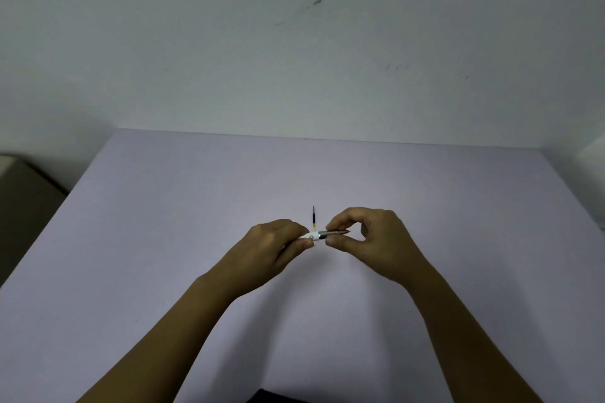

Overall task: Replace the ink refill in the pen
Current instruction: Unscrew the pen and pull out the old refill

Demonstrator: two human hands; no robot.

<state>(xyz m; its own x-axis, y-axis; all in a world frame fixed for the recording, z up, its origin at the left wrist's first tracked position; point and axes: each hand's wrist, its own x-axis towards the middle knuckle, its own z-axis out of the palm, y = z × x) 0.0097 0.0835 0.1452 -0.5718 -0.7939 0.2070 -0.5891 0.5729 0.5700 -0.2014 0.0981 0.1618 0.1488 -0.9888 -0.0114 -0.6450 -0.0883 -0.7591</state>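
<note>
Left hand (276, 240), right hand (370, 234) pinch pen (324, 234) mid-table (163, 239); refill (313, 216) behind.

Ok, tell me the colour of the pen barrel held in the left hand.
White, in the head view: the white pen barrel in the left hand.

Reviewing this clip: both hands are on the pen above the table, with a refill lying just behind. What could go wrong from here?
1. The left hand holds the white barrel and the right hand pinches the grey tip section with fingertips only; if they are unscrewing, a small part might slip and drop.
2. The refill lies loose on the table right behind the hands; a knuckle may nudge it so it rolls away.
</note>
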